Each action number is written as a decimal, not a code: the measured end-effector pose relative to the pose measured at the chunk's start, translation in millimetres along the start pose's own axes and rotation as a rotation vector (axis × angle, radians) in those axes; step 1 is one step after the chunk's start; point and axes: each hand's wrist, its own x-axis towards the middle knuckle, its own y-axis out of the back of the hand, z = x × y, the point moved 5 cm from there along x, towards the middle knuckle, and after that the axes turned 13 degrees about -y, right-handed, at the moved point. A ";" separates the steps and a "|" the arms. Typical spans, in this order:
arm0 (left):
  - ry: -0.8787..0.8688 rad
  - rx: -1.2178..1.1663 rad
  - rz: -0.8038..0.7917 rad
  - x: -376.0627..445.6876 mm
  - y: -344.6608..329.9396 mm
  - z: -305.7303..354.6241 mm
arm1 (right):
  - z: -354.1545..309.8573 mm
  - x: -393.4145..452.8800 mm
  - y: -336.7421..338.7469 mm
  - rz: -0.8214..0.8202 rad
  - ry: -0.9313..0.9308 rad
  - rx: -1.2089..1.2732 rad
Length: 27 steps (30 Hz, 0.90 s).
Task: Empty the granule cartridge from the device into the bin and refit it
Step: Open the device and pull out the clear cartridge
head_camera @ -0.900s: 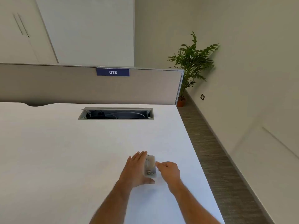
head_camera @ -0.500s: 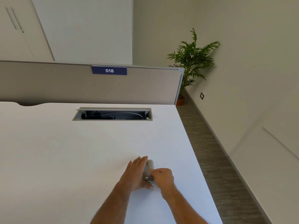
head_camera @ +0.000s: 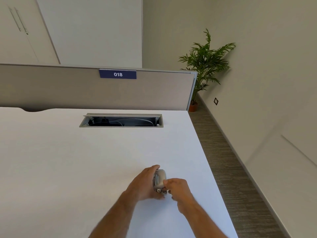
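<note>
A small grey device [head_camera: 160,179] with a rounded top stands on the white desk [head_camera: 85,160] near its right front. My left hand [head_camera: 145,183] wraps around its left side with the fingers curled over the top. The thumb and fingers of my right hand [head_camera: 176,188] pinch the device's lower right end, where a small metal part shows. I cannot make out the cartridge on its own. No bin is in view.
An open cable tray slot [head_camera: 121,121] is set into the desk's far side, in front of a grey partition [head_camera: 68,88] labelled 018. The desk's right edge drops to a carpeted aisle [head_camera: 231,169]. A potted plant [head_camera: 204,66] stands in the far corner.
My left hand went from lying flat beside the device to curling around it. My right hand closed in and gripped its lower end. The device now stands more upright.
</note>
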 end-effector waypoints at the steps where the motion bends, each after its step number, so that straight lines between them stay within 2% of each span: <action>1: -0.008 -0.005 0.017 -1.5 3.1 3.0 | -1.6 -4.6 1.5 -0.008 0.004 0.005; 5: -0.058 -0.028 0.100 -10.8 17.1 21.3 | -6.9 -21.2 10.4 -0.005 0.043 0.041; 9: -0.136 -0.036 0.163 -22.2 27.1 46.5 | -7.5 -31.5 27.7 0.065 0.026 0.252; 13: -0.196 -0.020 0.201 -34.4 29.4 69.5 | -6.9 -37.9 31.4 -0.008 -0.041 0.404; 17: -0.221 -0.039 0.216 -44.4 27.6 83.4 | -7.8 -43.9 27.8 -0.101 -0.043 0.379; 27: -0.247 -0.059 0.229 -67.3 32.8 102.9 | -6.0 -62.5 26.7 -0.100 -0.001 0.356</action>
